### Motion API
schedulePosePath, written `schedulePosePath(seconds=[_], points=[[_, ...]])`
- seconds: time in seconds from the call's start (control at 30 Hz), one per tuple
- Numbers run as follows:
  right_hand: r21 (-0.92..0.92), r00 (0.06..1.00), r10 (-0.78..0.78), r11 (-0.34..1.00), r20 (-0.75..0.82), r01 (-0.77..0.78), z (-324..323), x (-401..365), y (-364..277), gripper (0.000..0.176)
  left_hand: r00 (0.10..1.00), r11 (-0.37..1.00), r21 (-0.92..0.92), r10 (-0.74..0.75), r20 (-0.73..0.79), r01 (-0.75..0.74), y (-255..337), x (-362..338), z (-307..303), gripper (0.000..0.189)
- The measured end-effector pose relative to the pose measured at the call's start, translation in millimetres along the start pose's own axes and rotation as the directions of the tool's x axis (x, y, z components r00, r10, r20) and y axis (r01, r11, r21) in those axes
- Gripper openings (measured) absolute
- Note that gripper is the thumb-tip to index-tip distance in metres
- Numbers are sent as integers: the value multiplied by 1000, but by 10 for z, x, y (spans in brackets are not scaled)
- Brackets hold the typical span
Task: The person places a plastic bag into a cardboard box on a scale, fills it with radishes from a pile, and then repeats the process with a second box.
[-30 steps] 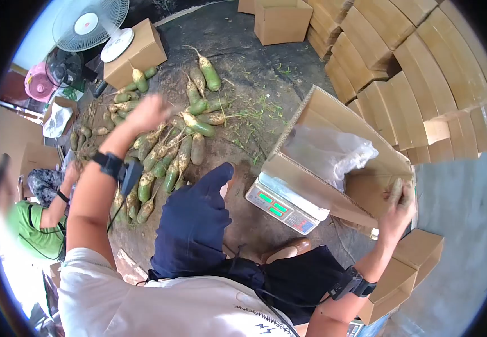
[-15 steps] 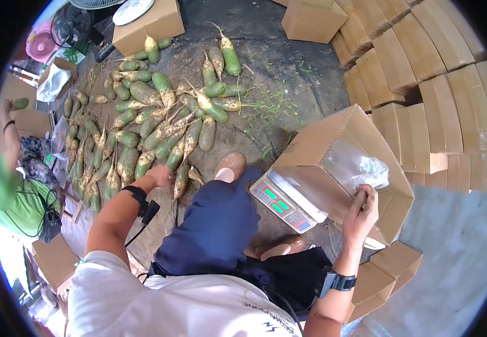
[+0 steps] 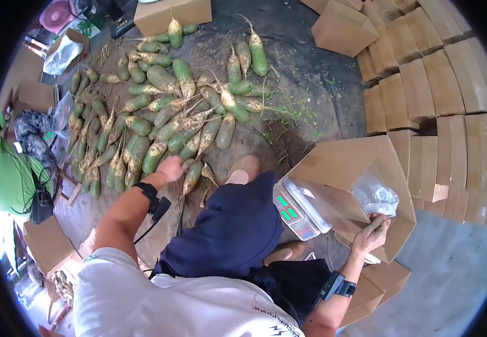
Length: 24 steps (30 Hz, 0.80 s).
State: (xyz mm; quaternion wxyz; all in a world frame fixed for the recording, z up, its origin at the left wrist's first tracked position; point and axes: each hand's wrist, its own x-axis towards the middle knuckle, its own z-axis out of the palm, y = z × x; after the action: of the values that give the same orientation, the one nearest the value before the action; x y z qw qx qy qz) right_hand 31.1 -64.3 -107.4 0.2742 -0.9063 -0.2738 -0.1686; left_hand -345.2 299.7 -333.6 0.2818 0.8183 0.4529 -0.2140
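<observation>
The box (image 3: pixel 344 163), centre right on the scale (image 3: pixel 294 210), holds a plastic bag (image 3: pixel 377 196). Our right hand (image 3: pixel 370 236) curls its fingers at the box rim, and we cannot tell the grip. Our left hand (image 3: pixel 171 167) closes its fingers on a radish (image 3: pixel 191 177) at centre.

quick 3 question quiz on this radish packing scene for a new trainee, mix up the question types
1. True or false: the cardboard box sits on the scale.
2. The left hand is nearest to: A) the radish pile, B) the fan, C) the stacked cartons.
3. Fill in: the right hand is at the open mouth of the ____.

Key: 1 true; 2 A; 3 cardboard box.
</observation>
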Motion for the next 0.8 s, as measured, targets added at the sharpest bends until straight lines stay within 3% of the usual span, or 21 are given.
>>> schedulePosePath(seconds=[0.07,0.13,0.17,0.27,0.33,0.4,0.5,0.6,0.63,0.73,0.77,0.8], points=[[-56,1000,-6,998,-7,6,5,-5,-32,23,998,998,-55,-46,-43,43,-73,-82,-36,42],[-163,988,-144,977,-46,135,45,-12,37,27,994,991,-129,-55,-93,42,-67,-158,-190,39],[-217,974,-215,956,-64,197,56,-5,38,29,988,960,-249,-145,-43,130,-160,-76,-200,36],[-276,999,-53,960,-1,51,32,-9,-41,33,914,940,-314,-238,-329,132,-376,201,-295,26],[-279,1000,-5,960,-22,-1,54,-8,-102,36,804,925,-364,-130,-580,-113,-391,367,-517,23],[-296,999,24,955,-28,-31,62,-3,-116,36,803,944,-325,-147,-578,-60,-593,784,-621,29],[-262,997,27,964,-72,-45,71,-23,-65,38,826,958,-274,-84,-557,-87,-387,1124,-1058,42],[-186,995,50,980,-89,-66,115,-33,-109,41,887,977,-162,-197,-417,141,-304,1739,-1260,53],[-157,994,73,984,-77,-85,121,-32,-100,41,898,982,-150,-168,-408,116,-267,1927,-1334,64],[-75,991,121,989,-61,-126,121,-36,-112,41,888,971,-130,-238,-395,202,-143,2384,-1536,71],[-30,985,157,987,-64,-159,120,-58,-29,41,943,975,-90,-221,-249,204,-301,2722,-1556,82],[-14,985,165,986,-45,-166,90,-69,8,40,925,969,-118,-243,-293,217,-272,2835,-1567,86]])
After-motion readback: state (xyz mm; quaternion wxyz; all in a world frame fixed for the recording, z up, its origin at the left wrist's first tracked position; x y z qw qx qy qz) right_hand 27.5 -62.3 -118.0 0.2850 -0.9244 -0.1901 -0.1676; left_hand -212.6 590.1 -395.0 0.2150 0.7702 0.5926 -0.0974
